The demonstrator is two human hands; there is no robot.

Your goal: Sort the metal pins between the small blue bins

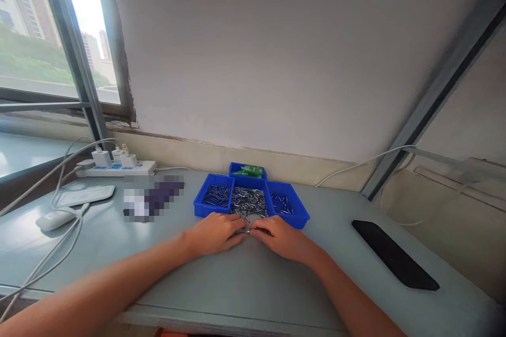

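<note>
My left hand (216, 233) and my right hand (283, 237) meet just in front of the blue bins, fingertips almost touching. Each is closed in a pinch, and a small slim metal piece (247, 231) shows between them. Its exact kind is too small to make out. Right behind my fingers, the middle blue bin (271, 201) holds a heap of small silvery metal pins (248, 200). The left blue bin (200, 208) and the right blue bin (299, 219) hold similar pins, fewer in the right one. Small green items (249, 170) lie in the rear blue bin (233, 167).
A white power strip (136, 168) with plugs and loose cables stands at the back left. Nearby lie a white phone-like slab (85, 196), a white rounded device (55, 220) and a blurred-out dark item (164, 195). A black flat object (393, 254) rests at right.
</note>
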